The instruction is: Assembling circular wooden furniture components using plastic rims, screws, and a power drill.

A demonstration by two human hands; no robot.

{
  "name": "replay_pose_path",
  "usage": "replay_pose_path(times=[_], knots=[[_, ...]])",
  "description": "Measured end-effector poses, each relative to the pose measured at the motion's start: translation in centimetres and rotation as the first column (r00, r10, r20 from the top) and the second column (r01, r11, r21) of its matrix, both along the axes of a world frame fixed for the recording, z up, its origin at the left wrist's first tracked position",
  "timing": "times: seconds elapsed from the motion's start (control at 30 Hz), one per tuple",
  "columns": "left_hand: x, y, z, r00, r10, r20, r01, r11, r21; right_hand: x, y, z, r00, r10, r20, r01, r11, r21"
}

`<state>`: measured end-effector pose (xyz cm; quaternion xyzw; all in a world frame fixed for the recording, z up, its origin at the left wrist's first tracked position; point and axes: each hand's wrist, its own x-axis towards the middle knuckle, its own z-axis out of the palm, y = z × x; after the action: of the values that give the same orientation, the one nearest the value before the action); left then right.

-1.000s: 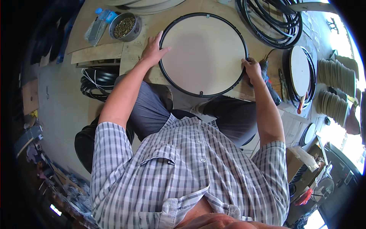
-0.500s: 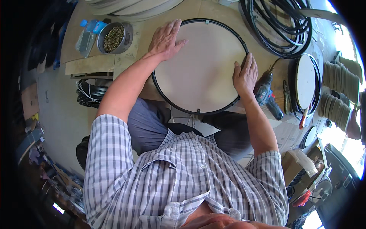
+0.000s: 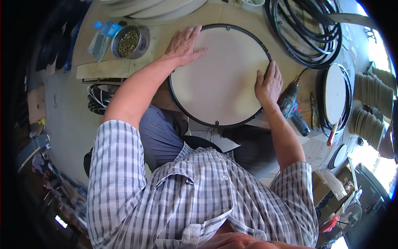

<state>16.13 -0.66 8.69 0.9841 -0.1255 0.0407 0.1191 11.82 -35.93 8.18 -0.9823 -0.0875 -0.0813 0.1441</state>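
See disc (image 3: 224,79), pale and round, near middle of bench (image 3: 232,16), straight ahead of checked shirt (image 3: 186,178). Edged by black rim (image 3: 176,103), with small clips (image 3: 217,123) at near and far sides. Reaching past bench's front edge on the near side, above legs (image 3: 159,128).

Find left hand (image 3: 183,46) laid on rim at far left, palm down, with fingers stretched straight and thumb spread over disc. Grip released. Find right hand (image 3: 269,86) against rim at right, with fingers straight and close together, thumb apart over disc. Released too. Cannot tell how hard either presses.

Just right of right hand, note drill (image 3: 294,106), blue and black, lying with bit pointing away. Farther right, note narrow tool (image 3: 313,110), then smaller disc (image 3: 334,94) amid black loops, with red-handled tool (image 3: 332,135) at its near edge. Beyond drill, see tubing (image 3: 317,64), black, coiled. At far left, see bowl (image 3: 143,45) of small brass-coloured pieces (image 3: 128,43), beside bottle (image 3: 111,29). Behind, note pale boards (image 3: 166,12), overlapping.
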Motion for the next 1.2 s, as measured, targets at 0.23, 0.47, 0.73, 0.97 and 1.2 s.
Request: replay_pose_path(times=[0.23, 0.47, 0.73, 0.97, 1.2], knots=[[2.4, -0.6, 0.8, 0.982, 0.006, -0.189, 0.006, 0.998, 0.063, -0.2, 0.5, 0.1, 1.000, -0.020, -0.004, 0.020, 1.000, 0.003], [5.7, -2.1, 1.2, 0.946, -0.085, -0.314, 0.130, 0.983, 0.127, 0.1, 0.6, 0.3, 1.000, 0.007, 0.000, -0.007, 1.000, 0.007], [6.8, -2.3, 1.8, 0.929, -0.124, -0.349, 0.213, 0.949, 0.231, 0.4, 0.3, 1.0, 0.999, 0.033, 0.007, -0.033, 0.999, 0.024], [6.7, -2.5, 1.8, 0.901, -0.131, -0.414, 0.237, 0.947, 0.216, 0.7, 0.2, 0.2, 0.999, 0.030, -0.018, -0.029, 0.998, 0.059], [6.6, -2.3, 1.1, 0.929, -0.135, -0.345, 0.210, 0.959, 0.189, 0.3, 0.4, 0.9, 1.000, 0.013, -0.017, -0.012, 0.998, 0.056]])
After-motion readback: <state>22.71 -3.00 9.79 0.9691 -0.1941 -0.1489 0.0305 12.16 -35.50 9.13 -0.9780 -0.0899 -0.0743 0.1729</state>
